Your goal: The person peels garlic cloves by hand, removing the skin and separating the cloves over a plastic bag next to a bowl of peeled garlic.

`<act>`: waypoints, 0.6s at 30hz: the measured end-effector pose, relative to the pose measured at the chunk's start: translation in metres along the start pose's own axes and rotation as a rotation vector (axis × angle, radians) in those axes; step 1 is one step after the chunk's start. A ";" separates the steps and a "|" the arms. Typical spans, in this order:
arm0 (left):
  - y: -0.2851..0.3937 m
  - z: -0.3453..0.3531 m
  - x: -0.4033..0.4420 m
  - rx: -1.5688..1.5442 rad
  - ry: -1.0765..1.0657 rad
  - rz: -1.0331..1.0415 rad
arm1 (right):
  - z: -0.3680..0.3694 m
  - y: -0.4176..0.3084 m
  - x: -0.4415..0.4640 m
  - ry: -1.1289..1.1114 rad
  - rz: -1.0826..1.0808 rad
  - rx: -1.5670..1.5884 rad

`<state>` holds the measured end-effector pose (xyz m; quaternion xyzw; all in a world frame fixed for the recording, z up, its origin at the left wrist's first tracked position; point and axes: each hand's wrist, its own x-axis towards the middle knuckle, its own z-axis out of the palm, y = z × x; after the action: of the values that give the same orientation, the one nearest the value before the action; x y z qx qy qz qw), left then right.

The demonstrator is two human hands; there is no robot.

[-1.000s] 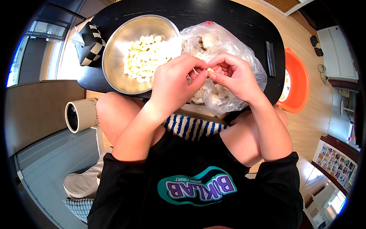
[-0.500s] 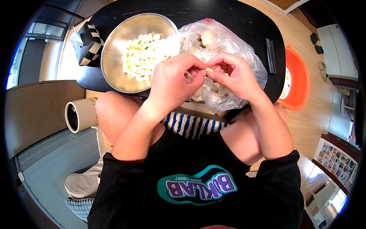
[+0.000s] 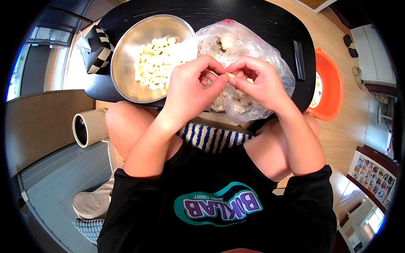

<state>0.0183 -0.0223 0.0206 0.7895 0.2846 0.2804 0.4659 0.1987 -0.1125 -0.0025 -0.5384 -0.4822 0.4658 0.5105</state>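
Note:
My left hand (image 3: 192, 86) and my right hand (image 3: 262, 84) meet fingertip to fingertip over a clear plastic bag (image 3: 270, 55). Pinched between both thumbs and forefingers is a small yellowish garlic clove (image 3: 230, 75), mostly covered by the fingers. Inside the bag lie a pale garlic bulb (image 3: 228, 41) and whitish papery skins (image 3: 240, 102). Left of the bag, a wide steel bowl (image 3: 123, 80) holds many peeled garlic cloves (image 3: 155, 63). My left wrist passes just beside the bowl's right rim.
Everything stands on a black table (image 3: 236, 10) with rounded corners. A checkered tissue box (image 3: 99, 50) sits at its left end, a dark strip-like object (image 3: 299, 61) at its right. Beyond the right edge is an orange tub (image 3: 333, 88). A cream bin (image 3: 90, 126) lies by my left knee.
Both hands stay nearly in place over the bag, the fingers shifting slightly around the garlic clove. The bowl and bag look the same.

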 end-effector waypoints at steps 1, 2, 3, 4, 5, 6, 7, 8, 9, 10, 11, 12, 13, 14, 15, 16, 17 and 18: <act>0.000 0.000 0.000 -0.002 -0.014 -0.024 | 0.000 0.000 0.000 0.002 -0.017 -0.052; 0.000 -0.001 0.000 -0.005 -0.028 -0.049 | 0.000 0.001 0.000 0.004 -0.034 -0.104; -0.001 0.000 0.000 -0.005 -0.029 -0.049 | 0.000 -0.001 0.000 0.004 -0.034 -0.104; -0.001 0.000 0.000 -0.002 -0.026 -0.045 | 0.000 -0.003 0.000 -0.002 -0.019 -0.139; -0.002 0.000 0.000 0.001 -0.023 -0.041 | 0.000 -0.005 -0.001 -0.007 -0.004 -0.173; -0.002 0.000 0.000 0.001 -0.023 -0.041 | 0.000 -0.006 -0.001 -0.007 -0.003 -0.173; -0.003 0.001 0.000 -0.017 -0.020 -0.046 | 0.000 -0.006 -0.001 -0.007 -0.010 -0.193; -0.003 0.001 -0.001 -0.035 -0.018 -0.051 | 0.000 -0.007 -0.001 -0.007 -0.016 -0.212; -0.004 0.001 -0.001 -0.035 -0.017 -0.052 | 0.000 -0.006 -0.001 -0.008 -0.016 -0.212; -0.005 0.002 -0.001 -0.059 -0.014 -0.056 | 0.000 -0.004 -0.001 0.003 -0.058 -0.247; -0.006 0.003 -0.002 -0.082 -0.011 -0.061 | 0.001 -0.003 -0.001 0.013 -0.100 -0.282; -0.008 0.004 -0.002 -0.083 -0.010 -0.062 | 0.001 -0.001 -0.001 0.012 -0.099 -0.282; -0.011 0.005 -0.002 -0.055 0.002 -0.060 | 0.002 0.001 0.000 0.020 -0.109 -0.264; -0.012 0.005 -0.002 -0.028 0.014 -0.058 | 0.002 0.002 0.000 0.028 -0.118 -0.247; -0.013 0.005 -0.002 -0.028 0.016 -0.059 | 0.003 0.001 0.000 0.026 -0.118 -0.247; -0.013 0.005 -0.002 -0.025 0.014 -0.058 | 0.003 0.001 -0.001 0.028 -0.120 -0.231; -0.013 0.006 -0.001 -0.023 0.012 -0.057 | 0.003 0.000 -0.001 0.031 -0.122 -0.214; -0.013 0.006 -0.001 -0.022 0.011 -0.057 | 0.003 -0.001 -0.001 0.032 -0.122 -0.214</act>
<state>0.0191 -0.0216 0.0065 0.7742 0.3063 0.2747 0.4809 0.1952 -0.1129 -0.0016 -0.5668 -0.5527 0.3712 0.4852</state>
